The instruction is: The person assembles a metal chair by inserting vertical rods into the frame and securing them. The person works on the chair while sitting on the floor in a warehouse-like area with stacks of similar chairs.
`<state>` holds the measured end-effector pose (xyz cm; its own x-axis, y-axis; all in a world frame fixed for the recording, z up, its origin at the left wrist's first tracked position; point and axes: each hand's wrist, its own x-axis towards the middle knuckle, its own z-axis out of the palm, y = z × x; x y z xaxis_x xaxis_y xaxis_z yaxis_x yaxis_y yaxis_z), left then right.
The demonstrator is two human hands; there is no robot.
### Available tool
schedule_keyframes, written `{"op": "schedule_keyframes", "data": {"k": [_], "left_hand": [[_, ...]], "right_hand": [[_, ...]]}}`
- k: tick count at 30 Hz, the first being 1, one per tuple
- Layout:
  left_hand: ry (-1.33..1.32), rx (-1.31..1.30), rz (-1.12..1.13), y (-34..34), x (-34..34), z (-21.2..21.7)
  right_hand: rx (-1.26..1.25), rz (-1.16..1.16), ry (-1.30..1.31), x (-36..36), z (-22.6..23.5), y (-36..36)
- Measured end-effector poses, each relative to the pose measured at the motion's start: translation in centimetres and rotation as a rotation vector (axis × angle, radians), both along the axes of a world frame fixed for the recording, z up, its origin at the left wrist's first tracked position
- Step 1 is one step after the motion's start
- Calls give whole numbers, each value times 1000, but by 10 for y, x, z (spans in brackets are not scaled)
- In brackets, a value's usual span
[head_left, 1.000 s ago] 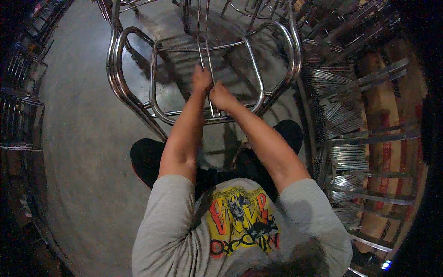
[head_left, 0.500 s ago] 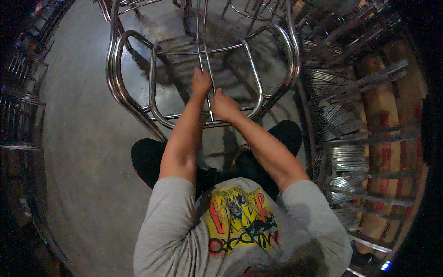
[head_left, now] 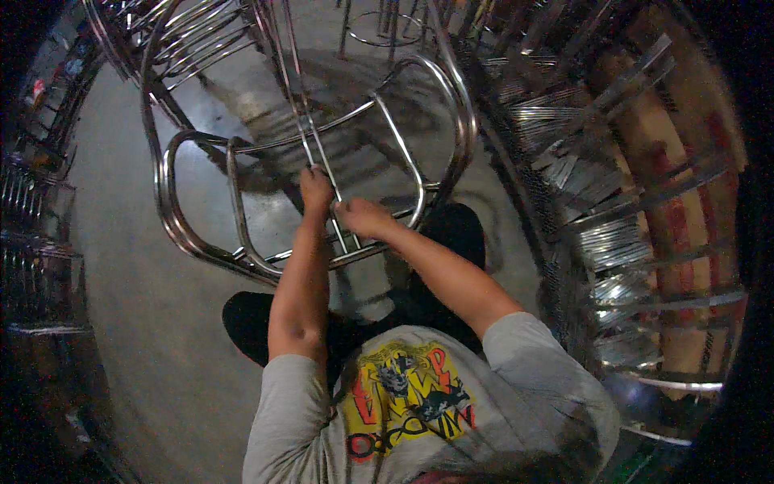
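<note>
A shiny bent-tube metal frame [head_left: 166, 198], like that of a chair, lies in front of me between my knees, tilted a little to one side. Two slim parallel metal rods [head_left: 339, 235] run lengthwise through its middle and cross the curved tube. My left hand [head_left: 315, 190] is closed around the rods at mid-length. Just below it and to the right, my right hand [head_left: 364, 219] is closed on the right-hand rod, thumb uppermost. The fingers' undersides are hidden, so their exact grip does not show.
Bundles of metal tubes [head_left: 617, 246] lie stacked on the right beside brown cardboard [head_left: 685, 266]. More tubular frames [head_left: 201, 48] stand at the upper left, and racks of metal parts [head_left: 32, 202] line the left edge. Grey concrete floor [head_left: 161, 347] spreads below.
The frame and both hands now sit lower and further left in view, and the frame appears turned counterclockwise. Both hands stay closed at the rods.
</note>
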<state>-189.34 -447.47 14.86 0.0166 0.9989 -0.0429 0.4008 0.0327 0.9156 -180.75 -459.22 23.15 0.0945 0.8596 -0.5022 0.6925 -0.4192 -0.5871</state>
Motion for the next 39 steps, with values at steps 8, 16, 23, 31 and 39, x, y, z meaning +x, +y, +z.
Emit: {"op": "schedule_keyframes", "data": {"k": [8, 16, 23, 31, 39], "left_hand": [[14, 26, 30, 10, -2, -12], [-202, 21, -41, 10, -11, -38], [-204, -49, -55, 6, -18, -36], [-290, -215, 51, 2, -16, -23], [-226, -247, 93, -15, -9, 3]], "right_hand": [[162, 40, -189, -10, -14, -13], [241, 12, -231, 26, 67, -25], [1155, -928, -45, 322, 81, 16], [470, -626, -683, 484, -60, 145], [531, -666, -618, 507, -106, 189]]}}
